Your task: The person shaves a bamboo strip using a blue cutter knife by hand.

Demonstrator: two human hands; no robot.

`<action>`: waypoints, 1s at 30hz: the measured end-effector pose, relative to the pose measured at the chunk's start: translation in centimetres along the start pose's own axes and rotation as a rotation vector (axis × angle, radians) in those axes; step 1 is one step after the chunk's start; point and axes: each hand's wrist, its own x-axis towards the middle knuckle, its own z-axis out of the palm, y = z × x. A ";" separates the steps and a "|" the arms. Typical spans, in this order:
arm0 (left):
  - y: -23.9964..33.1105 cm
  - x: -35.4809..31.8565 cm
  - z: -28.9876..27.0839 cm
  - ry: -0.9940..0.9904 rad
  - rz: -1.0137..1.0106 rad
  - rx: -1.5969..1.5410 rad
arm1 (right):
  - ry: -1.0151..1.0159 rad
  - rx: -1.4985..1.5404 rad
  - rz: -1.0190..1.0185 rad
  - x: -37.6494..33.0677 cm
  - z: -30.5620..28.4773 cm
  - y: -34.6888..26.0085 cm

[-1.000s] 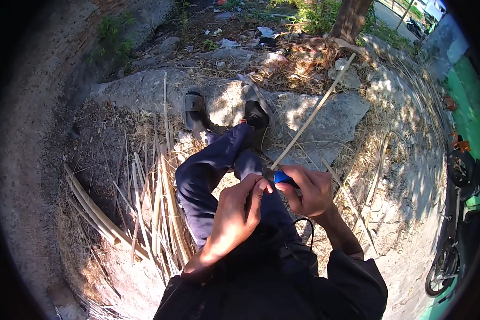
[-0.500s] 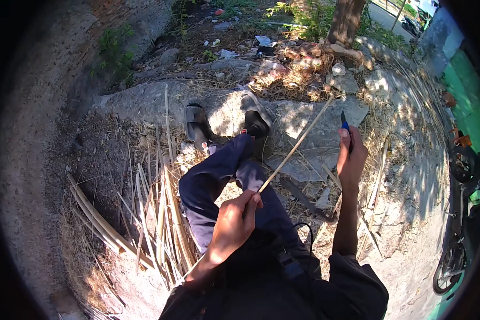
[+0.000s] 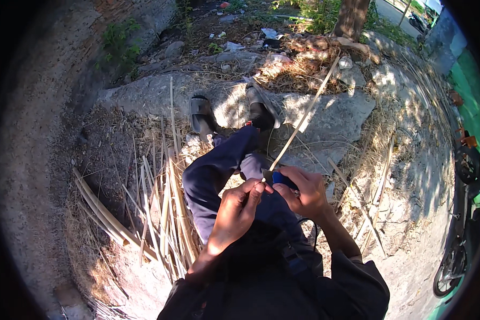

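My left hand pinches the near end of a long, pale stick, possibly bamboo. From my fingers the stick slants away to the far right, over the stone slab. In my right hand is a utility knife with a blue handle, gripped in closed fingers. Its dark blade lies at the stick's near end, right beside my left fingertips. Whether the edge is cutting in cannot be made out. Both hands are close together above my lap.
Several pale split strips lie in a pile to my left, with thicker curved pieces beside them. Loose sticks rest on the ground at right. A stone slab and a tree trunk stand ahead. A motorcycle is at far right.
My right hand has swung in from the far right, bringing the knife blade to the stick's near end. The left hand keeps its hold, and the stick's far end points slightly farther away.
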 end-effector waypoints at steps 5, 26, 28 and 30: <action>0.1 -0.1 0.0 0.016 0.017 -0.013 | -0.023 -0.036 -0.043 -0.1 -0.3 -0.1; -0.8 1.8 -0.1 0.118 0.100 0.182 | 0.098 -0.257 -0.084 1.6 0.2 1.4; -0.6 1.9 -0.3 0.118 0.083 0.210 | 0.064 -0.259 -0.054 1.9 0.3 1.5; -0.1 2.1 -0.4 0.127 0.070 0.193 | 0.056 -0.289 -0.085 2.2 0.4 1.7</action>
